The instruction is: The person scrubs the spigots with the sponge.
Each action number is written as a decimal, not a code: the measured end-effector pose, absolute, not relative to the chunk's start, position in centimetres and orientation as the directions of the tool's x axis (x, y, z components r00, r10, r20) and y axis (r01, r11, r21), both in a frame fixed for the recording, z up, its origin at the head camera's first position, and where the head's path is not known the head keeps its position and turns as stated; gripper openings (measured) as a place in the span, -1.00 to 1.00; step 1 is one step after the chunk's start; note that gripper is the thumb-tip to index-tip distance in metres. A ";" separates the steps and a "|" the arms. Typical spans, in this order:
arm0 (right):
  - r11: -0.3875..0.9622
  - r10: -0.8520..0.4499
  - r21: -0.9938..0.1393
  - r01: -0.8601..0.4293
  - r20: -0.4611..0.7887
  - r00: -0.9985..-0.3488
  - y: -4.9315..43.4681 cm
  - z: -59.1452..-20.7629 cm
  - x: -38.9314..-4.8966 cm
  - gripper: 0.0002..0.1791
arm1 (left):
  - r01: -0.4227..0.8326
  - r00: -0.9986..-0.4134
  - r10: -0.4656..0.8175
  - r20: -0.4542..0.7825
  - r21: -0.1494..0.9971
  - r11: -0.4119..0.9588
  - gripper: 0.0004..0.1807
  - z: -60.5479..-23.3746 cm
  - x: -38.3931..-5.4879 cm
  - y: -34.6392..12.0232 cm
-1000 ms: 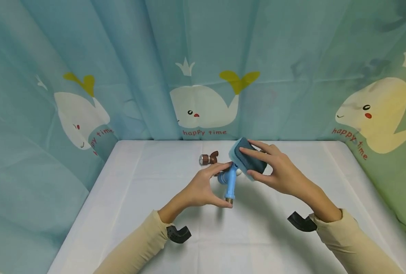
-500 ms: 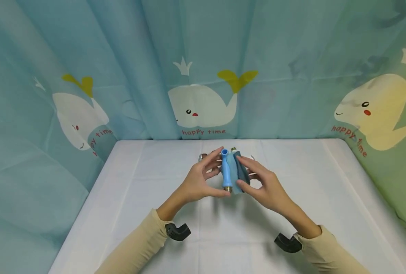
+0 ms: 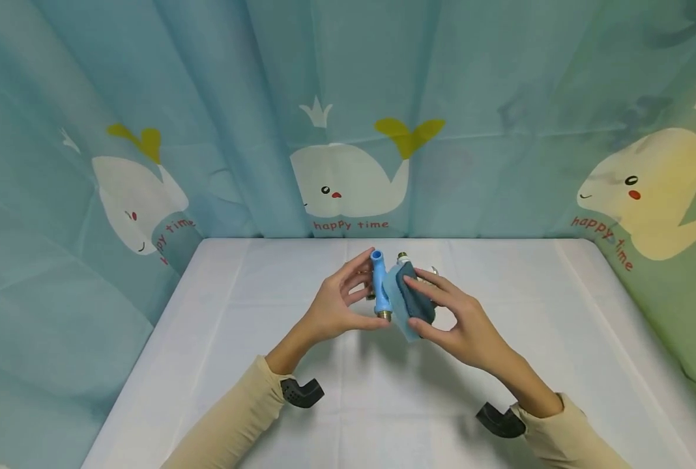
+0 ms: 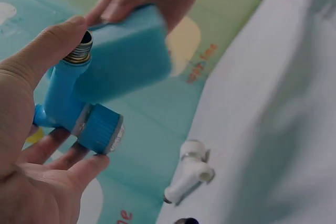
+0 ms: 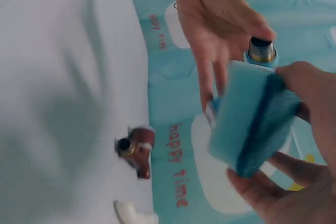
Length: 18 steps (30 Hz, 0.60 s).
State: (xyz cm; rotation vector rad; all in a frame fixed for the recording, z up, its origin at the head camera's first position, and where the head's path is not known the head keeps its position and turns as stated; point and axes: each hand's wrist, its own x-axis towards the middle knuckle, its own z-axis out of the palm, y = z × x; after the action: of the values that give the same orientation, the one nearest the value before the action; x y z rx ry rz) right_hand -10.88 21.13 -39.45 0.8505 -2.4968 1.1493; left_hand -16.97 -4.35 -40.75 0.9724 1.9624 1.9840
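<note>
My left hand [image 3: 333,306] holds a blue plastic tap [image 3: 380,283] above the table, thumb at its brass threaded end [image 4: 80,53]. The tap's ribbed blue cap [image 4: 101,128] shows in the left wrist view. From the right, my right hand [image 3: 462,329] grips a two-layer sponge [image 3: 416,299] between thumb and fingers. Its light blue foam layer [image 5: 237,114] faces the tap and its dark scouring layer faces my right palm. The sponge lies right alongside the tap; firm contact cannot be made out. It covers much of the tap in the right wrist view.
Behind the hands, a brown tap [image 5: 139,150] and a white tap [image 4: 190,171] lie on the white-covered table [image 3: 254,365]. A blue curtain [image 3: 236,117] with whale prints hangs along the table's far edge.
The sponge has come down from the tap's upper end to its right side. My left hand has tilted the tap, turning its open spout end upward, and drifted slightly left.
</note>
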 end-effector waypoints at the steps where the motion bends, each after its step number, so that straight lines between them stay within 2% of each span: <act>1: 0.510 -0.403 -0.602 -0.614 0.463 -0.789 21.1 -39.4 -10.9 -0.23 | 0.307 -0.769 0.556 0.314 0.945 -0.109 0.24 -40.7 -17.0 -4.3; 5: 0.507 -0.443 -0.575 -0.642 0.464 -0.767 21.1 -39.3 -10.8 -0.24 | 0.320 -0.780 0.542 0.313 0.944 -0.085 0.25 -40.8 -17.1 -4.4; 9: 0.511 -0.444 -0.561 -0.651 0.476 -0.759 21.1 -39.2 -10.8 -0.23 | 0.313 -0.793 0.534 0.294 0.948 -0.057 0.23 -41.0 -17.2 -4.6; 18: 0.549 -0.440 -0.483 -0.682 0.527 -0.727 21.0 -39.3 -11.1 -0.22 | 0.361 -0.793 0.511 0.331 0.931 -0.043 0.21 -41.2 -17.4 -4.8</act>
State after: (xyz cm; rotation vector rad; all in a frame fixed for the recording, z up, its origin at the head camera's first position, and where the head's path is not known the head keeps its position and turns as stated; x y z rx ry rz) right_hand -11.07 20.97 -39.32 0.9211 -2.4437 0.9796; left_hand -17.37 -4.84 -41.19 0.9594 2.0892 1.9675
